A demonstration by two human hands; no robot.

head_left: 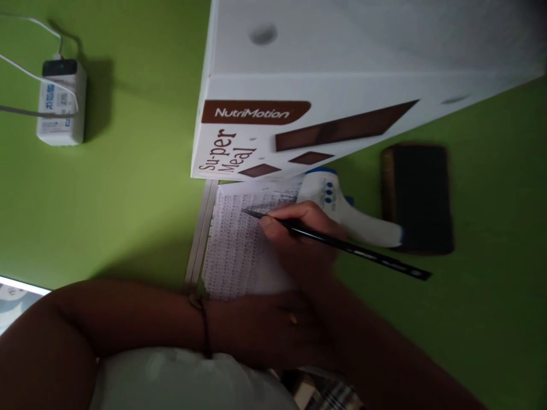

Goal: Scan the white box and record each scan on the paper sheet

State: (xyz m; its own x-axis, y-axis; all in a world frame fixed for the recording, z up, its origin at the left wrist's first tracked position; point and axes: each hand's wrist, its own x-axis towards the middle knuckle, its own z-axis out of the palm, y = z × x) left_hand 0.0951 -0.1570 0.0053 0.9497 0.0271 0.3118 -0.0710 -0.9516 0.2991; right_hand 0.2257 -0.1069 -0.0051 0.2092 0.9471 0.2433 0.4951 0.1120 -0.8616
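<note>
My right hand (305, 233) pinches a black pencil (342, 244) between thumb and fingers. Its tip rests on or just over a sheet of paper (233, 245) covered in dense rows of small handwriting. Across the sheet's near edge lies my left hand (269, 330), flat, with a ring on a finger and a dark cord at the wrist; its fingertips are in shadow and partly hidden by my right forearm. A white and blue infrared thermometer (333, 202) lies just beyond my right hand, over the sheet's far right corner.
A large white NutriMotion box (342, 51) stands at the paper's far edge. A dark brown case (421, 199) lies right of the thermometer. On the green tabletop (141, 142), a white block with cables (62, 108) sits far left. A pale strip (200, 233) borders the paper. A lit screen (17, 302) shows lower left.
</note>
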